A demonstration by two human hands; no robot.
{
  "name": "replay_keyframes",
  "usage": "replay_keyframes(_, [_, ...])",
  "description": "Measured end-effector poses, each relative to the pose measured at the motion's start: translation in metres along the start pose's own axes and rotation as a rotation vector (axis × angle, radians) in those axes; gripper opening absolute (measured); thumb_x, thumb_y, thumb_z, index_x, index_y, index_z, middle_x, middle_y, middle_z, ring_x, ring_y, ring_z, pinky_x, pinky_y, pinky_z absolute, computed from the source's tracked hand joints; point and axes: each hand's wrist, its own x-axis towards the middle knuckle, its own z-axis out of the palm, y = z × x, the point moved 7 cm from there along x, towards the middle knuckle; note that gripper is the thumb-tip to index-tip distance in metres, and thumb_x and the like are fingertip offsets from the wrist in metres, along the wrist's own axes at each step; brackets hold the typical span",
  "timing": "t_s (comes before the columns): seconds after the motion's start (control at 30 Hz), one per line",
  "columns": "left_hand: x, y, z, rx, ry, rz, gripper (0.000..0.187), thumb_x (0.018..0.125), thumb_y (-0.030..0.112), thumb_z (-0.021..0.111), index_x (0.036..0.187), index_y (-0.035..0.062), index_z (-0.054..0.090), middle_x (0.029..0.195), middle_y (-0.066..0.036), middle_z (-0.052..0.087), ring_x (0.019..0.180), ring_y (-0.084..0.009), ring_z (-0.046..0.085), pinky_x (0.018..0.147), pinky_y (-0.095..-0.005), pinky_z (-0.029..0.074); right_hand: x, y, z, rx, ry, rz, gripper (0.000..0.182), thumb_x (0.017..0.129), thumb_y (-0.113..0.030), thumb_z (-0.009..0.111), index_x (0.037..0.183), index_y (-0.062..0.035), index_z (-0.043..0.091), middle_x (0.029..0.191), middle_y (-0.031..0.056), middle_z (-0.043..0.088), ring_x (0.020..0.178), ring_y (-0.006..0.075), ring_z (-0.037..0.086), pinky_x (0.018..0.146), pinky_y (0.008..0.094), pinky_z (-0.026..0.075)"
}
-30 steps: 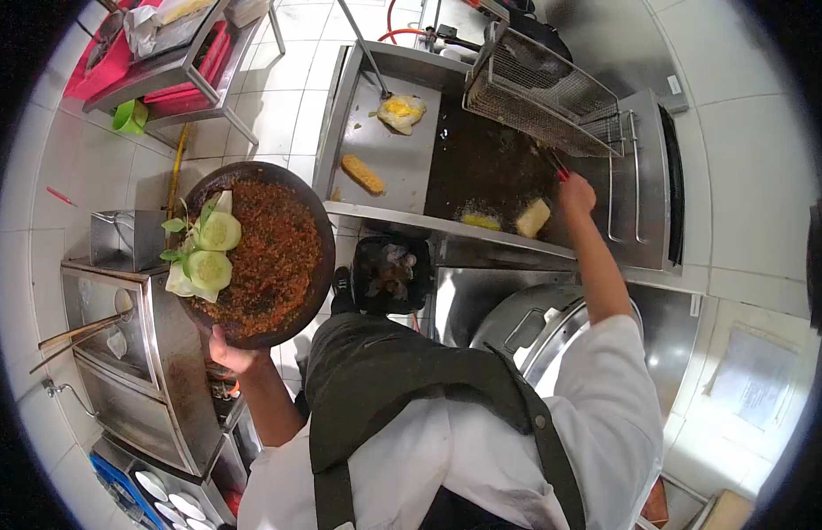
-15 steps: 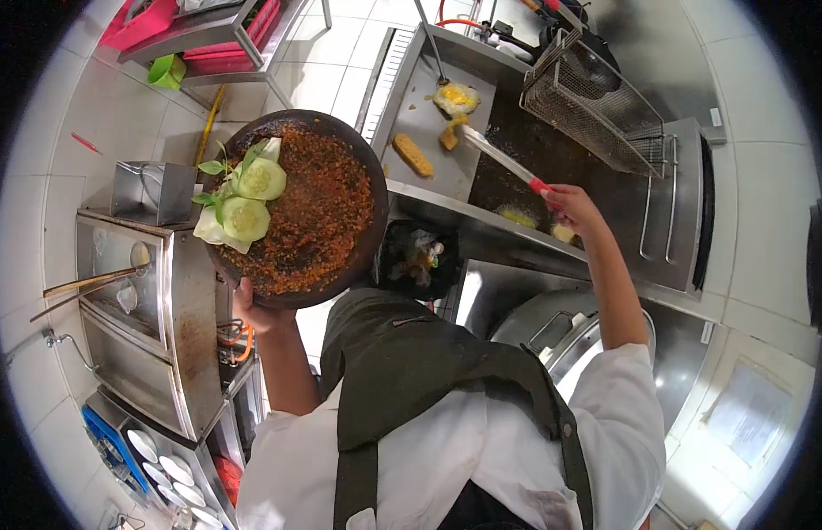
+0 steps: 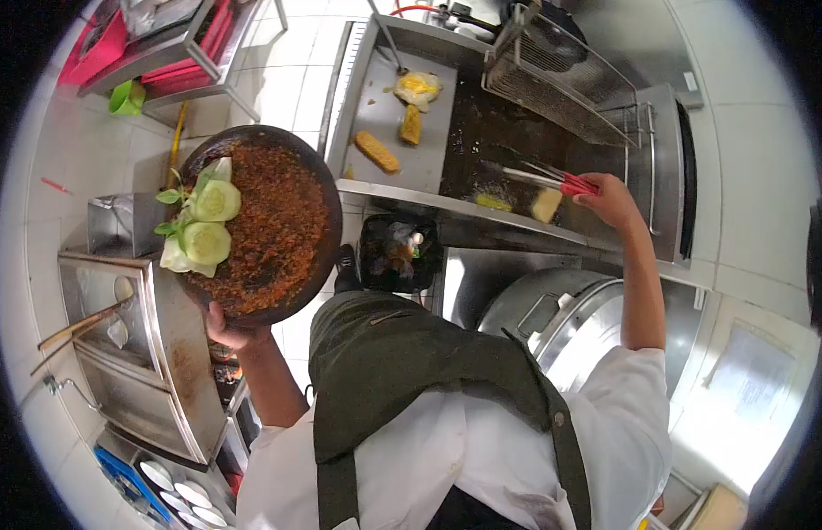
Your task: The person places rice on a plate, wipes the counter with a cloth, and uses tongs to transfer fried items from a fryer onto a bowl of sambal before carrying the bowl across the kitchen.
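My left hand (image 3: 232, 329) grips the near rim of a dark round stone mortar (image 3: 327, 208). Red chili sambal (image 3: 283, 225) is spread across it, with cucumber slices (image 3: 208, 243), pale cabbage and green basil leaves (image 3: 170, 196) along its left side. My right hand (image 3: 611, 201) is closed round the red handles of metal tongs (image 3: 539, 177), which reach over the dark oil of the fryer. Below the tongs lie a pale yellow block (image 3: 546, 205) and a greenish piece (image 3: 494, 202) in the oil. On the metal tray (image 3: 375, 115) rest a fried egg (image 3: 418, 90), a browned piece (image 3: 411, 126) and a longer one (image 3: 376, 152).
A wire fryer basket (image 3: 561, 84) stands at the fryer's back. Below the fryer are a black bin (image 3: 398, 274) and a large metal pot (image 3: 552, 309). To the left stands a steel counter (image 3: 177, 353) with wooden-handled tools, and a shelf with pink baskets (image 3: 93, 49).
The browned piece held by the tongs now lies on the tray below the egg. My right hand has swung the tongs right, over the oil. The whole view has shifted slightly.
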Motion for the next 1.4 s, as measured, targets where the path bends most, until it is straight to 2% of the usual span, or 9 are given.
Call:
replay_keyframes(0.1, [0.004, -0.008, -0.005, 0.007, 0.074, -0.087, 0.068, 0.065, 0.031, 0.053, 0.124, 0.0056, 0.03, 0.119, -0.013, 0.04, 0.105, -0.0311, 0.042, 0.085, -0.0465, 0.037, -0.002, -0.013, -0.002, -0.288, -0.041, -0.035, 0.033, 0.062, -0.022, 0.066, 0.093, -0.0109, 0.06, 0.083, 0.0112, 0.06, 0.08, 0.0284, 0.057, 0.068, 0.037, 0.045])
replay_keyframes(0.27, [0.008, -0.022, -0.005, -0.024, 0.034, -0.149, 0.065, 0.067, 0.03, 0.051, 0.122, 0.0028, 0.031, 0.118, -0.014, 0.042, 0.103, -0.031, 0.044, 0.085, -0.0458, 0.037, 0.027, -0.013, 0.039, -0.532, -0.165, -0.11, 0.029, 0.064, -0.023, 0.063, 0.091, -0.014, 0.061, 0.079, 0.0098, 0.061, 0.077, 0.0272, 0.058, 0.066, 0.0369, 0.046])
replay_keyframes(0.4, [0.007, -0.025, 0.014, -0.085, -0.135, -0.18, 0.062, 0.068, 0.028, 0.051, 0.121, 0.0014, 0.032, 0.116, -0.014, 0.044, 0.102, -0.0308, 0.046, 0.085, -0.0447, 0.038, 0.049, -0.008, 0.068, -0.692, -0.261, -0.12, 0.025, 0.065, -0.021, 0.06, 0.089, -0.0146, 0.061, 0.077, 0.0091, 0.061, 0.075, 0.0269, 0.059, 0.064, 0.0365, 0.047])
replay_keyframes(0.7, [0.001, -0.02, 0.001, -0.084, -0.115, -0.149, 0.062, 0.068, 0.026, 0.051, 0.122, 0.0018, 0.031, 0.115, -0.014, 0.044, 0.101, -0.0304, 0.046, 0.085, -0.0438, 0.038, 0.019, -0.013, 0.019, -0.494, -0.041, -0.063, 0.023, 0.069, -0.022, 0.06, 0.091, -0.0146, 0.061, 0.08, 0.0103, 0.061, 0.078, 0.028, 0.058, 0.067, 0.038, 0.046])
replay_keyframes(0.8, [0.0, -0.019, 0.005, -0.076, -0.079, -0.138, 0.062, 0.068, 0.028, 0.05, 0.122, 0.0021, 0.031, 0.116, -0.015, 0.043, 0.102, -0.0313, 0.045, 0.085, -0.0447, 0.038, 0.003, -0.015, 0.004, -0.257, 0.089, -0.027, 0.028, 0.069, -0.023, 0.062, 0.095, -0.0132, 0.06, 0.084, 0.0113, 0.061, 0.08, 0.0285, 0.057, 0.069, 0.0373, 0.045])
replay_keyframes(1.1, [-0.008, -0.015, -0.001, -0.144, -0.067, -0.17, 0.06, 0.069, 0.025, 0.052, 0.12, 0.0009, 0.032, 0.113, -0.015, 0.046, 0.099, -0.0314, 0.048, 0.083, -0.0451, 0.04, 0.008, -0.058, 0.032, 0.181, 0.044, -0.04, 0.033, 0.068, -0.024, 0.063, 0.098, -0.0098, 0.059, 0.085, 0.0117, 0.061, 0.078, 0.0264, 0.059, 0.068, 0.0333, 0.045])
replay_keyframes(1.2, [-0.009, -0.013, -0.002, -0.182, -0.123, -0.18, 0.061, 0.068, 0.024, 0.053, 0.12, 0.0006, 0.032, 0.113, -0.015, 0.046, 0.1, -0.0315, 0.048, 0.084, -0.0449, 0.04, -0.002, -0.092, 0.037, -0.02, 0.277, -0.241, 0.033, 0.07, -0.023, 0.061, 0.1, -0.0115, 0.057, 0.08, 0.0077, 0.059, 0.072, 0.0251, 0.058, 0.064, 0.0349, 0.045])
replay_keyframes(1.3, [-0.014, -0.008, 0.002, -0.172, -0.099, -0.162, 0.062, 0.068, 0.023, 0.054, 0.12, 0.0004, 0.031, 0.113, -0.016, 0.045, 0.1, -0.0316, 0.047, 0.085, -0.0448, 0.039, -0.018, -0.114, 0.058, -0.362, 0.333, -0.338, 0.034, 0.071, -0.021, 0.058, 0.104, -0.0144, 0.052, 0.077, 0.0047, 0.055, 0.068, 0.0244, 0.056, 0.061, 0.0375, 0.044])
replay_keyframes(1.4, [-0.017, -0.005, 0.001, -0.172, -0.083, -0.162, 0.062, 0.068, 0.024, 0.055, 0.12, 0.0005, 0.031, 0.114, -0.016, 0.045, 0.101, -0.0318, 0.047, 0.085, -0.0447, 0.039, -0.033, -0.112, 0.066, -0.394, 0.356, -0.421, 0.035, 0.072, -0.019, 0.056, 0.106, -0.0149, 0.049, 0.079, 0.0055, 0.052, 0.068, 0.0233, 0.055, 0.058, 0.037, 0.045])
